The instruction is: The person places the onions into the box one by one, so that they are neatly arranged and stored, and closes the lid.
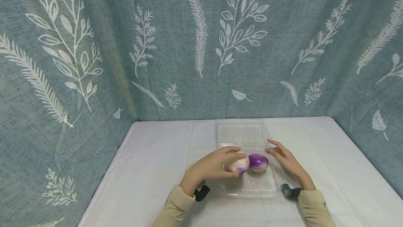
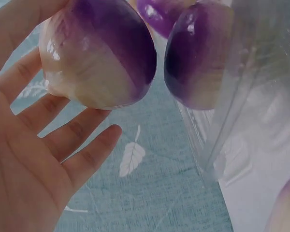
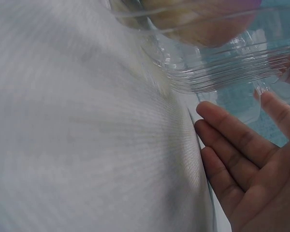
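In the head view, the left hand (image 1: pixel 214 164) is low, near the middle of the frame. It holds a pale turnip (image 1: pixel 238 164), with fingers on the far side and the thumb on the near side. Just right of it, a purple turnip (image 1: pixel 258 163) sits in the clear box (image 1: pixel 259 186). The see-through lid (image 1: pixel 240 134) lies back, higher in the frame. The right hand (image 1: pixel 287 160) is by the box's right side, holding nothing.

In the left wrist view, the pale turnip is big at the upper left, with the hand around its side. Its skin is very shiny, so it may be slippery. It looks round and hard, and I think it is light, maybe a toy. Holding it around the fat middle, with fingers and thumb on opposite sides, should work best. More purple shows at the top, but I can't tell if that is another turnip.

In the right wrist view, the right hand is at the lower right, its fingers quite straight. The box's ribbed edge is just above them. That plastic looks thin and bendy, so it could get squashed; a soft touch on the rim seems best.
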